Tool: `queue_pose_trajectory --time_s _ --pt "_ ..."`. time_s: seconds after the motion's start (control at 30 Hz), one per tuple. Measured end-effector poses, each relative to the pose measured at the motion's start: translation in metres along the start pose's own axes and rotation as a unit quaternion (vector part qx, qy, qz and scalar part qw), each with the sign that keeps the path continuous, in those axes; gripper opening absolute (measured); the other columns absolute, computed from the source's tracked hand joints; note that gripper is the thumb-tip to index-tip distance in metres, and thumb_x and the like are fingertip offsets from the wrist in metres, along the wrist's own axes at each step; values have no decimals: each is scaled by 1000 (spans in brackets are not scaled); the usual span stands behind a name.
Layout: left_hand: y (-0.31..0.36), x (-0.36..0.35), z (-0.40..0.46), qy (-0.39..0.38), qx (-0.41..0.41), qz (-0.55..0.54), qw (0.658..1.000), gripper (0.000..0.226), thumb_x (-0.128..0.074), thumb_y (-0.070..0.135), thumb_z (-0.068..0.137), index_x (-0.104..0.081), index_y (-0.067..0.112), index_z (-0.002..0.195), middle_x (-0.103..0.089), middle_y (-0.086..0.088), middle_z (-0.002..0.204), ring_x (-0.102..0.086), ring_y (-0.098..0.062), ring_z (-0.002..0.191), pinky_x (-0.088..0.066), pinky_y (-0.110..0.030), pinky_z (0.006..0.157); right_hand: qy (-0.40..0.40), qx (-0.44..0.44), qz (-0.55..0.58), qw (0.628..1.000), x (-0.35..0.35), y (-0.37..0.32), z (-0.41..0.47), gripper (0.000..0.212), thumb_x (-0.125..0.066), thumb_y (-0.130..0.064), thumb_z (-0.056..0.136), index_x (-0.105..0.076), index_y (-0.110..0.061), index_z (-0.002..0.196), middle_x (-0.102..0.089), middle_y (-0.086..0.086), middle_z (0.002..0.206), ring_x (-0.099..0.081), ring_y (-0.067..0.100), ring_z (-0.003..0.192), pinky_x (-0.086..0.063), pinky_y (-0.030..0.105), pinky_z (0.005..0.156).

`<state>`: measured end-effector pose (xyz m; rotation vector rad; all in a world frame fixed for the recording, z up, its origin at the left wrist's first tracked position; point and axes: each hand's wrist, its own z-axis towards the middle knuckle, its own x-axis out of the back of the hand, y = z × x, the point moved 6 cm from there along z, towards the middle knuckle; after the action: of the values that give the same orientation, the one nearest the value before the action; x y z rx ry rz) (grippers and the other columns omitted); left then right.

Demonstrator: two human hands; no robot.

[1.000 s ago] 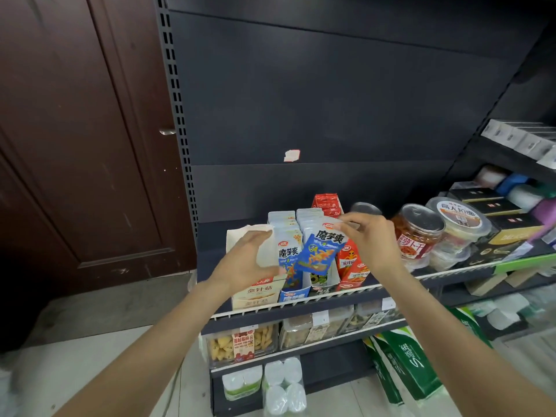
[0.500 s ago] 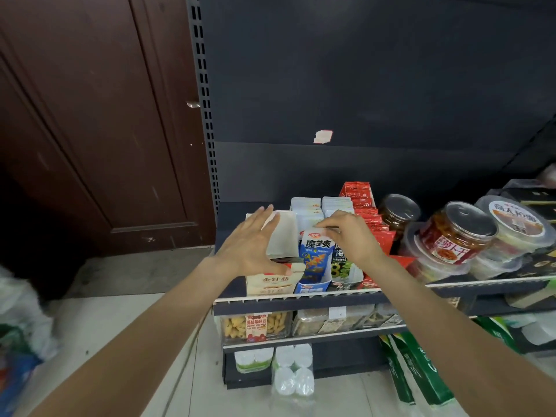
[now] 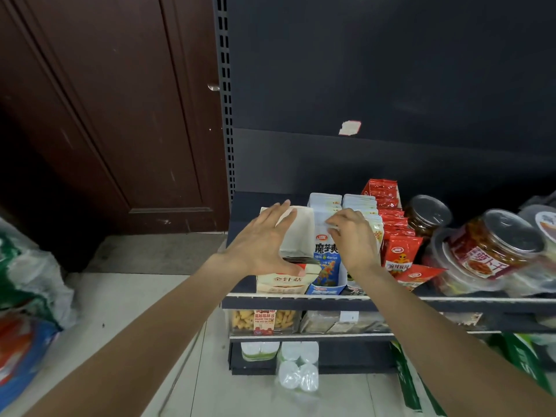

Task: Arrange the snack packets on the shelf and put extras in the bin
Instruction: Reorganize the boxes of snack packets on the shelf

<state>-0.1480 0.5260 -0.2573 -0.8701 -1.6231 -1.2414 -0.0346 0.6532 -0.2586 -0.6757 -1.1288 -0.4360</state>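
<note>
One head-worn camera looks forward and down from close in front of the shelf [image 3: 301, 300], near its left end. Both forearms reach in from the bottom edge; the floor [image 3: 126, 296] and door [image 3: 105, 115] fill the left.

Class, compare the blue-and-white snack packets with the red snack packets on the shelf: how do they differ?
The blue-and-white snack packets stand in an open display box; the red snack packets show no box. The right hand touches the blue-and-white ones; the red ones are untouched. Both stand in front-to-back rows.
</note>
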Motion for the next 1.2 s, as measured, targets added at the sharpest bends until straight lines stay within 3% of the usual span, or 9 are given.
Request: queue_pose_trajectory --time_s 0.17,0.3,0.4,0.57,0.67,0.83,1.0,1.2 --pt "2 1 -3 -7 -7 6 1000 116 -68 64 70 3 24 151 16 8 158 13 -13 145 -8 -38 117 -41 -25 13 999 4 -2 -2 29 -58 -14 91 -63 -13 120 -57 3 125 -52 19 114 -45 31 95" --pt "1 4 -15 -1 -19 -21 1000 109 -68 59 74 0 24 151 11 8 159 10 -12 145 -6 -35 118 -33 -87 108 990 15 -3 -14 37 -55 -17 93 -53 -13 130 -53 6 134 -56 22 114 -46 33 96" --pt "-5 8 -31 21 -22 -95 995 91 -66 51 80 -16 23 151 -10 7 158 -4 -11 145 -11 -29 116 -12 -96 194 976 26 -12 -29 35 -56 -15 93 -56 -11 127 -57 6 130 -55 18 117 -42 28 98" --pt "-18 3 -49 -9 -11 -136 991 47 -53 37 94 -48 21 137 -51 3 140 -46 -13 127 -37 -29 107 -114 -63 259 957 22 -40 -59 34 -57 -24 92 -58 -17 125 -62 -1 123 -54 4 106 -41 22 99" --pt "-11 -2 -51 -36 -24 -142 989 43 -47 29 98 -46 16 139 -50 -1 141 -49 -16 126 -38 -28 104 -155 -83 269 947 13 -45 -74 40 -58 -33 91 -56 -20 128 -59 -3 127 -53 6 113 -41 22 97" --pt "-6 -8 -52 -71 -32 -109 991 41 -35 29 102 -49 12 137 -53 -6 137 -50 -21 124 -39 -29 100 -150 -151 288 934 1 -34 -88 43 -57 -31 92 -54 -14 131 -59 2 126 -57 17 114 -44 31 99" --pt "-1 -2 -54 -15 -40 -51 998 34 -39 27 101 -59 16 126 -62 -6 123 -58 -22 109 -48 -36 93 -126 -184 309 925 -4 -32 -91 40 -59 -29 91 -57 -11 127 -60 5 125 -59 19 110 -44 27 91" --pt "4 21 -61 44 -82 -43 995 25 -49 19 97 -67 18 114 -67 0 109 -61 -14 93 -50 -32 83 -115 -201 314 921 -3 -33 -90 39 -60 -29 89 -60 -11 124 -64 7 120 -60 22 108 -44 26 87"
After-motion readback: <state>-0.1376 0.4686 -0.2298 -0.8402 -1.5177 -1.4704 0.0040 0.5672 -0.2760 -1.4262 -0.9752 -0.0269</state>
